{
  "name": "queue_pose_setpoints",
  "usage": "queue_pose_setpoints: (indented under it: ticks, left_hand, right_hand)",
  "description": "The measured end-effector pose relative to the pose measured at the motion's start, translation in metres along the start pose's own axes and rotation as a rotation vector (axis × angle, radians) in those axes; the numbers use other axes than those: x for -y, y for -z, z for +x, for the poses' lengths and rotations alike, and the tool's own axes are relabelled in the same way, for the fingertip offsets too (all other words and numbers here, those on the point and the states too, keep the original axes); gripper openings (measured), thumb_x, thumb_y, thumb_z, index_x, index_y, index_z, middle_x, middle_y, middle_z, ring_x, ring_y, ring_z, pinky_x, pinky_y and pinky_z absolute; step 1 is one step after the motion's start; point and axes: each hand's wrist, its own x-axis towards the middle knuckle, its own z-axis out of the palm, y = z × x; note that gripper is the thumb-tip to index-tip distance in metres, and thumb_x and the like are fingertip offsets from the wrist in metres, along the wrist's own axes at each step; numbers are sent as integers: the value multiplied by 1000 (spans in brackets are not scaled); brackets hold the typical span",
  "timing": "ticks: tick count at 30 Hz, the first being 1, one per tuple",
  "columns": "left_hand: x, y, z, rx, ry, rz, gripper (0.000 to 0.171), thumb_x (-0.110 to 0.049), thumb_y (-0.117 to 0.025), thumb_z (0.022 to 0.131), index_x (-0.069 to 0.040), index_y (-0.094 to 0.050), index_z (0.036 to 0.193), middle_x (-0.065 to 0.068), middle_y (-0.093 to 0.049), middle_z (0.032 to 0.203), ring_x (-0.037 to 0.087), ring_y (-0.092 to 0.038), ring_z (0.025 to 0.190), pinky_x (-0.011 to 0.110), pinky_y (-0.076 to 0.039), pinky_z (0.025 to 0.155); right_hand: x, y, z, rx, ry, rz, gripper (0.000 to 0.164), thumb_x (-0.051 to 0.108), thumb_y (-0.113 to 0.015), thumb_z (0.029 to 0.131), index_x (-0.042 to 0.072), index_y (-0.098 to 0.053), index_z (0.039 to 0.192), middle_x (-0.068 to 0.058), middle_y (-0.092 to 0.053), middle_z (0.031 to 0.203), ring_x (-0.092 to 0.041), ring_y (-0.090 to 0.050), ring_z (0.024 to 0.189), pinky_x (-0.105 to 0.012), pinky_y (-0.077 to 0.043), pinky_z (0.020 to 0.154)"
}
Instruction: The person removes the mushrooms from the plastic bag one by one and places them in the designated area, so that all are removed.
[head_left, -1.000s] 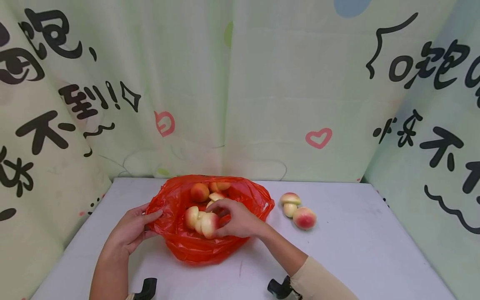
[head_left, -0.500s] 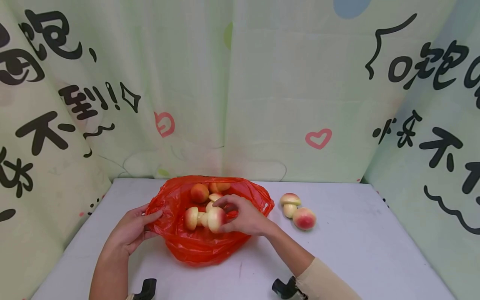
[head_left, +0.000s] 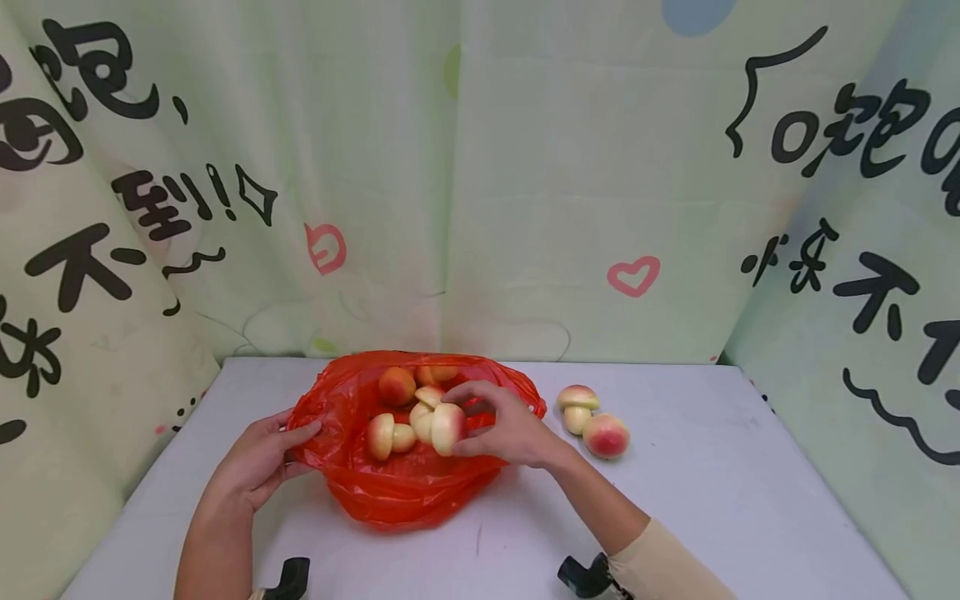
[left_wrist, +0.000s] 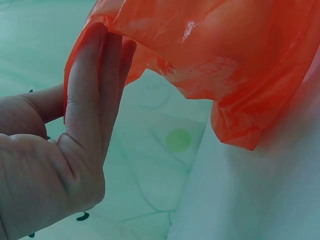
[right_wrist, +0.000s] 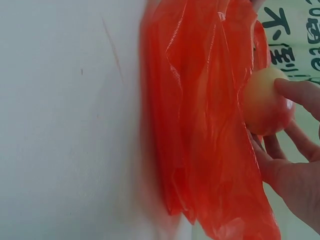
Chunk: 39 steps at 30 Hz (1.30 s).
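My left hand (head_left: 258, 462) pinches the left rim of a red plastic bag (head_left: 405, 500), thumb inside the mouth; in the left wrist view its fingers (left_wrist: 82, 100) run straight up along the film. Over the open mouth, my right hand (head_left: 513, 425) holds a toy mushroom (head_left: 447, 429) by its pink-and-cream cap, the stem pointing left. The right wrist view shows the thumb on this rounded cap (right_wrist: 267, 102) above the bag's edge. Inside the bag lie another mushroom (head_left: 382, 437) on its side, an orange-red round cap (head_left: 397, 386) and several similar pieces, partly covered.
Right of the bag, one mushroom (head_left: 577, 408) stands upright on the white table (head_left: 720, 500), and a second, its pink cap (head_left: 607, 437) towards me, lies against it. A printed curtain (head_left: 540, 208) closes off the back and sides.
My right hand has lifted the mushroom up and to the right, away from the one lying at the bag's left. My left hand keeps its hold on the rim.
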Motion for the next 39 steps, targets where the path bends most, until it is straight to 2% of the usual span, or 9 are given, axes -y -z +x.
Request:
queue_pose_setpoints:
  ticks: [4,12,19,26,32,39]
  left_hand:
    - [0,0,0,-7,1,8,66,-26,-64,105,-3,-35,159,-2,-69,113,15,-73,94,30,-63,85]
    - [1,0,0,-7,0,12,67,-27,-65,104,-3,-35,159,-1,-69,113,16,-73,94,30,-63,85]
    - [1,0,0,-9,3,6,68,-27,-65,104,-3,-33,160,-2,-69,111,16,-73,93,30,-63,85]
    - [2,0,0,-5,1,17,68,-27,-65,104,-2,-34,159,-3,-70,110,16,-73,92,30,-64,84]
    - [2,1,0,-7,-2,20,68,-27,-64,105,-2,-34,160,-3,-70,109,16,-73,91,29,-64,84]
    - [1,1,-1,-3,-1,13,68,-26,-64,105,-2,-33,160,-3,-70,109,15,-73,92,29,-63,84]
  right_hand:
    - [0,4,-4,-10,-5,-3,50,18,-87,84,21,-67,130,-3,-57,144,-29,-61,123,-34,-63,91]
    - [1,11,-11,-35,-16,8,51,18,-87,84,23,-66,131,-1,-61,133,-27,-63,121,-34,-62,92]
    - [2,16,-16,-44,0,16,51,14,-86,85,19,-66,131,-4,-60,136,-29,-63,120,-36,-63,93]
    - [1,20,-23,-63,-24,14,51,15,-85,85,20,-65,132,-3,-59,137,-29,-62,123,-33,-63,91]
    - [1,25,-30,-77,5,22,52,13,-85,85,19,-65,132,-5,-59,136,-31,-61,123,-33,-63,91]
    - [0,32,-38,-87,-3,3,51,13,-84,86,21,-65,132,-5,-61,134,-31,-62,119,-32,-63,88]
